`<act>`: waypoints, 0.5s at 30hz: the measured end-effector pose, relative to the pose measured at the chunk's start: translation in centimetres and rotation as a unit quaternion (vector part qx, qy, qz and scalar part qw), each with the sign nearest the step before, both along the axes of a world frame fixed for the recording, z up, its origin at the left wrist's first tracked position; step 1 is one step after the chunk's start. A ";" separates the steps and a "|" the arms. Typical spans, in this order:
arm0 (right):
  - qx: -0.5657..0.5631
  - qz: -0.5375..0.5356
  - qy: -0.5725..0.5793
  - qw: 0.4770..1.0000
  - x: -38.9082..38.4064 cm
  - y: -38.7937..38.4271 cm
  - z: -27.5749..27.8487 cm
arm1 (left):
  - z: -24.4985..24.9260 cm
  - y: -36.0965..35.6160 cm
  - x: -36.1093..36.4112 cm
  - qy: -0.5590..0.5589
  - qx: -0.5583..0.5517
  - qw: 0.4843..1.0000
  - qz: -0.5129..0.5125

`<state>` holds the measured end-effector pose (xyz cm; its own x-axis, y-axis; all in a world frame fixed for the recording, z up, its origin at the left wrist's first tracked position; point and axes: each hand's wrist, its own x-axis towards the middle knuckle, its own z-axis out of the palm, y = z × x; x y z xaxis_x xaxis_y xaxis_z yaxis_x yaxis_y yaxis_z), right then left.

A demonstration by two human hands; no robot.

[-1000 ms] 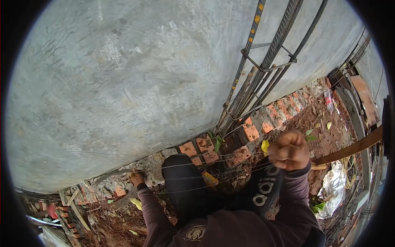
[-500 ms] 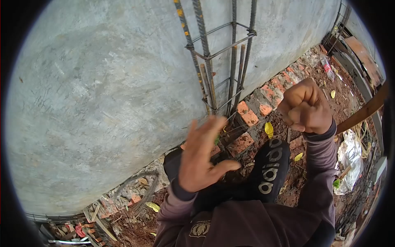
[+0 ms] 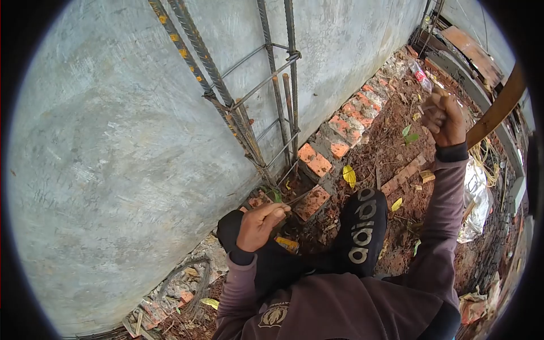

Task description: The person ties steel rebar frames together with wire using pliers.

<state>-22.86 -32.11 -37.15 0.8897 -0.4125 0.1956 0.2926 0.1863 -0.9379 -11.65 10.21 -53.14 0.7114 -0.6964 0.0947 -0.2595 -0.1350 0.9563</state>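
My left hand (image 3: 259, 228) is closed in a pinch low by the wall. A thin dark wire (image 3: 298, 199) runs out from its fingertips over the bricks. Just beyond stands a rebar cage (image 3: 238, 106), its ribbed upright bars joined by square stirrups. The cage's foot is set among bricks and mortar. My right hand (image 3: 445, 116) is raised well to the right, away from the cage, with its fingers curled. Whatever lies inside those fingers, if anything, I cannot make out. A loose brick (image 3: 312, 203) lies between my knees and the cage.
A grey plastered wall (image 3: 124, 170) fills the left side. Along its base runs a brick footing (image 3: 356, 118). A coil of thin wire (image 3: 195, 283) lies at lower left. On the right are a plastic bottle (image 3: 420, 76), a silvery sheet (image 3: 475, 195) and a curved brown strip (image 3: 498, 107).
My left hand has moved down and its spread fingers have closed into a pinch. My right hand has shifted up and outward. The view has turned, so the cage appears farther left.
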 end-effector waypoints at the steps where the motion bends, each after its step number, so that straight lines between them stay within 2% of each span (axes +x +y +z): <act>1: -0.073 0.019 0.027 0.997 -0.7 -0.4 -0.8 | 0.0 0.9 0.1 0.047 0.002 0.998 0.039; 2: -0.146 0.041 0.055 0.987 -1.2 -0.7 -1.6 | 0.0 1.8 0.3 0.095 0.005 0.992 0.079; 5: -0.308 0.115 0.199 0.923 -1.9 -1.0 -3.0 | 0.7 4.2 0.9 0.061 0.028 0.993 0.096; 6: -0.318 0.183 0.226 0.902 -1.6 -1.1 -3.0 | 0.6 4.8 1.1 0.026 0.034 0.996 0.084; 8: -0.383 0.222 0.290 0.848 -1.2 -0.2 -3.4 | 0.2 5.7 1.7 -0.048 0.047 0.996 0.064; 11: -0.549 0.219 0.215 0.778 -0.2 2.3 -5.0 | 0.2 6.1 1.3 -0.049 0.033 0.996 0.061; 13: -0.758 0.085 0.075 0.643 0.8 8.0 -4.4 | 0.5 5.4 1.1 -0.049 0.045 0.997 0.037; 15: -0.665 0.144 0.009 0.733 2.6 13.9 -5.8 | 1.6 4.3 0.7 -0.063 0.060 0.996 0.005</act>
<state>-20.22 -18.25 -42.93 0.9099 0.3372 0.2415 0.4058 -0.8441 -0.3504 -11.00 14.49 -51.58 0.7064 -0.7006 0.1003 -0.3749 -0.2503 0.8926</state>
